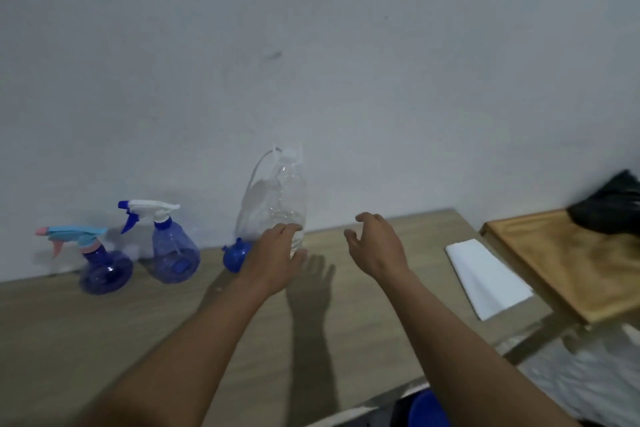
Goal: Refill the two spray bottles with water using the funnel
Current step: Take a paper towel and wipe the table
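Two blue spray bottles stand at the left by the wall: one with a light-blue and pink trigger head (104,267), one with a white and blue head (173,250). A blue funnel (235,256) lies on the table beside a large clear water bottle (277,204) with a white handle loop. My left hand (273,253) reaches the lower part of the water bottle, fingers on its side, and hides its base. My right hand (377,243) hovers to the right of the bottle, fingers loosely curved, holding nothing.
The wooden table (104,340) runs along a pale wall. A folded white cloth (485,277) lies at the right. A yellowish wooden board (561,260) stands beyond it with a black object (613,208) on it. A blue object (429,409) shows below the table's front edge.
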Demonstrator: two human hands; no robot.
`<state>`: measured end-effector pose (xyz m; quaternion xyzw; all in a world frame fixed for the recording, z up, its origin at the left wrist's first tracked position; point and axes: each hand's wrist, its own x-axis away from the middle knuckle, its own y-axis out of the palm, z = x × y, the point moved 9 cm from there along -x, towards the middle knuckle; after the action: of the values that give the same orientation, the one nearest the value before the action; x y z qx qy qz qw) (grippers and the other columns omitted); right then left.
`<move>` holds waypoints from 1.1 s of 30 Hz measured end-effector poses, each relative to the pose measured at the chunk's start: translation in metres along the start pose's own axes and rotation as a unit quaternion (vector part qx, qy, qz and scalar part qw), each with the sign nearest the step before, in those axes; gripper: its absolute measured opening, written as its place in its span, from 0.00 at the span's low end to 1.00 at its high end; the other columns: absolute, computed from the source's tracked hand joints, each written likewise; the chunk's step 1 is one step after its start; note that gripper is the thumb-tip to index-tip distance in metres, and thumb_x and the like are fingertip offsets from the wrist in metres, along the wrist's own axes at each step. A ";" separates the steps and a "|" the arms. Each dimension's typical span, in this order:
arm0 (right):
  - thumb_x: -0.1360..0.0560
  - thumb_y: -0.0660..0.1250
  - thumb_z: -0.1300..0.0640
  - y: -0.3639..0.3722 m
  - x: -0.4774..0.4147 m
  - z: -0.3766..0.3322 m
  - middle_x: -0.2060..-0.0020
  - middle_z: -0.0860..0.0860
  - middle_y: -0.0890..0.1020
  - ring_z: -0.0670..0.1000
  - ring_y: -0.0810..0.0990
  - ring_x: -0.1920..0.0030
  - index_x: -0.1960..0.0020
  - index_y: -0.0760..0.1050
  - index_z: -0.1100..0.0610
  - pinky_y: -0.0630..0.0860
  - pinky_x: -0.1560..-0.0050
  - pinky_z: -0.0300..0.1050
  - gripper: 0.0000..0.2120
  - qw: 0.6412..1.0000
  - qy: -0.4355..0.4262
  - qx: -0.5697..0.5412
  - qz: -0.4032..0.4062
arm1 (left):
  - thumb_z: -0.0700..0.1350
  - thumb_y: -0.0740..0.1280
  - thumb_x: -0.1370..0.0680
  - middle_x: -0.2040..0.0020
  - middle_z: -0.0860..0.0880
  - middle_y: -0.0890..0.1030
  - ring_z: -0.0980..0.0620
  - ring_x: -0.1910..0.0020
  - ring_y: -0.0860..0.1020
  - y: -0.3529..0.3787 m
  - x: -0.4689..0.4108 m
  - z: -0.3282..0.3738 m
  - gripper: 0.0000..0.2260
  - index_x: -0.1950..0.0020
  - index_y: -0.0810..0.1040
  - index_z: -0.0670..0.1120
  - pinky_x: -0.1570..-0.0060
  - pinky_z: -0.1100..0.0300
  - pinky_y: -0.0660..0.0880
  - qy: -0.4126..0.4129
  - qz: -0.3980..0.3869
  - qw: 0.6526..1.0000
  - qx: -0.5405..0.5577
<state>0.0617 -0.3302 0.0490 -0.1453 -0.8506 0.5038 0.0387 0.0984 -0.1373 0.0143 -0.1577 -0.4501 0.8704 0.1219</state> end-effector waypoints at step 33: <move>0.18 0.62 0.48 -0.012 0.048 0.349 0.37 0.56 0.75 0.57 0.75 0.38 0.31 0.70 0.58 0.74 0.41 0.51 0.20 0.972 0.228 0.064 -0.012 | 0.49 0.63 0.21 0.29 0.48 0.71 0.45 0.33 0.71 0.333 -0.114 0.253 0.21 0.27 0.70 0.52 0.38 0.49 0.74 0.313 -0.235 0.909 -0.147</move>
<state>-0.0609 -0.6170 -0.1155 -0.2433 -0.7873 0.5101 0.2464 0.0829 -0.5544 -0.1023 -0.3277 -0.5361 0.6466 0.4326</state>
